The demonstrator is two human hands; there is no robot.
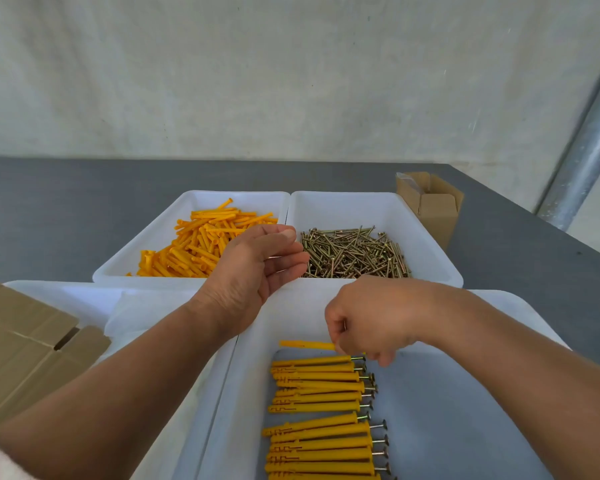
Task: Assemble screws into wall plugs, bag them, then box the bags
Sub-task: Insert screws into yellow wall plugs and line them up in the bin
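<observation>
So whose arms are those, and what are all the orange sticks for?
There is no machine here. Those are a person's own arms. The camera sits on their head and looks down, so you see what they see. White trays stand on the grey table. One far tray holds loose orange wall plugs, and the tray beside it holds screws. In the near tray finished plugs lie in rows, each with a screw head sticking out. The right hand pinches another plug just above those rows. The left hand hovers open near the far trays and looks empty. A brown cardboard box stands open at the back.
</observation>
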